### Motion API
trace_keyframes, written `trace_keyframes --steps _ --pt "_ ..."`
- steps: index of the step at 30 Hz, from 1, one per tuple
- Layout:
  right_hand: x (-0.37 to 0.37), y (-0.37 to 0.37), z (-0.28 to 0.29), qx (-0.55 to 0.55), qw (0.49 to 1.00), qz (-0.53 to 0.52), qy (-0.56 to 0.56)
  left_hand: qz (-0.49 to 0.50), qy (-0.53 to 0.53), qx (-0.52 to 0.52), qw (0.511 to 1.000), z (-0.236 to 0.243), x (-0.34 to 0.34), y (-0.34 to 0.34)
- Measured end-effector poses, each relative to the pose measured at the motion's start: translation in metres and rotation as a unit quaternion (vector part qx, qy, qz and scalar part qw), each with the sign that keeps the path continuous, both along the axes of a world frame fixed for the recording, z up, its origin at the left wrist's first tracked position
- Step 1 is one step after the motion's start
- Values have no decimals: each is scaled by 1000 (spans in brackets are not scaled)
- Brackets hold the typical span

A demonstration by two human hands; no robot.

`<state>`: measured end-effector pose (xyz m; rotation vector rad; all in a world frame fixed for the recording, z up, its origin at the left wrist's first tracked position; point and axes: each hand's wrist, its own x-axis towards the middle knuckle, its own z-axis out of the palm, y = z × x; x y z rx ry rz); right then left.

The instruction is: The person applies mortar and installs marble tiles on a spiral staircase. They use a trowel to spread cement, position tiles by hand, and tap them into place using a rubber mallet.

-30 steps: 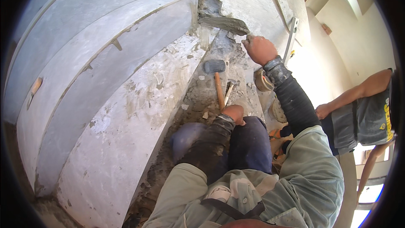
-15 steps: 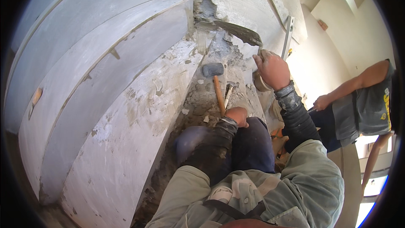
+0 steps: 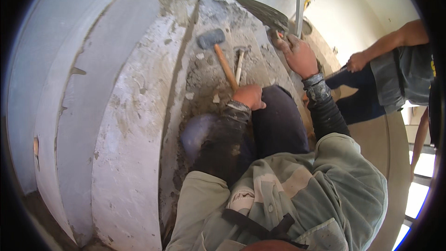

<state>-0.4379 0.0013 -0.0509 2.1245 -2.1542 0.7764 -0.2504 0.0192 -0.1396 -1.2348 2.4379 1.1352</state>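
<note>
My right hand [image 3: 299,56] is closed on the handle of a trowel [image 3: 262,13]. Its mortar-smeared, pointed blade reaches up and left, in front of the wall's base. Beside my knee rests my left hand [image 3: 249,96], back up with its fingers curled under; what they hold, if anything, is hidden. Touching or just beyond that hand is the end of a wooden-handled mallet [image 3: 225,65]; its dark head [image 3: 211,39] lies on the rubble. A small hammer [image 3: 239,62] with a pale handle lies to the mallet's right.
Curved plastered steps [image 3: 125,158] rise on the left. Crumbled mortar [image 3: 197,83] covers the strip before me. A metal straightedge [image 3: 299,2] stands behind my right hand. Another person [image 3: 395,74] stands at the right. A wooden-handled tool [image 3: 36,148] sits far left.
The view has turned and shifted, moving the surroundings up and left in the picture. My right hand has carried the trowel rightward, away from the broken wall patch. My left hand stays beside my knee.
</note>
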Motion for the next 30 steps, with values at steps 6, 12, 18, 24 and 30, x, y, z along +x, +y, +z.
trace_keyframes --steps 6,12,18,24,30 --pt "-35 77 -87 315 865 -103 -377 -31 25 9 999 -4 -14 11" --pt "-16 58 -96 256 562 -57 -784 -96 41 -13 994 -8 -7 12" --pt "33 32 -149 202 435 -39 -877 -31 -59 -10 998 4 0 11" --pt "23 22 -150 298 374 -34 -877 -24 -36 2 999 22 11 24" --pt "21 21 -147 282 372 -27 -884 27 -35 -44 998 12 25 19"
